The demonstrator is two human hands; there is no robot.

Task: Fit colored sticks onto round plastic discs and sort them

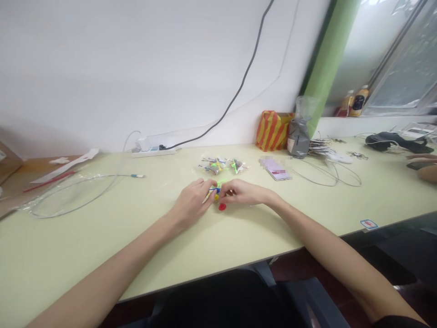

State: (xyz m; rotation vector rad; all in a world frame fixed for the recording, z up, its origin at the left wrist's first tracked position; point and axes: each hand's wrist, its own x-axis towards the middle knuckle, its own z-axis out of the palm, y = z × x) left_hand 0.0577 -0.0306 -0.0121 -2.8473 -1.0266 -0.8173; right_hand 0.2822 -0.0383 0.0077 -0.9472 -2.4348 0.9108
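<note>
Close together above the table, my left hand (pixel 193 200) and my right hand (pixel 242 192) meet at a few small plastic parts. A thin blue plastic piece (pixel 214 189) is pinched between the thumb and fingers of my left hand. My right thumb and fingers close at its other side, and what lies between them is hidden. Just below the blue piece shows a small yellow part (pixel 216 197). Under my right fingertips lies a round red plastic piece (pixel 222 207). Beyond my fingertips is a bright green piece (pixel 223 182), partly covered.
Clear bags of coloured plastic parts (pixel 215 166) lie behind my hands. A phone (pixel 276 168) is to their right, near a striped bag (pixel 273 130) and a grey pouch (pixel 298 136). A power strip (pixel 153 152) stands by the wall. Another person's hand (pixel 426 173) rests far right.
</note>
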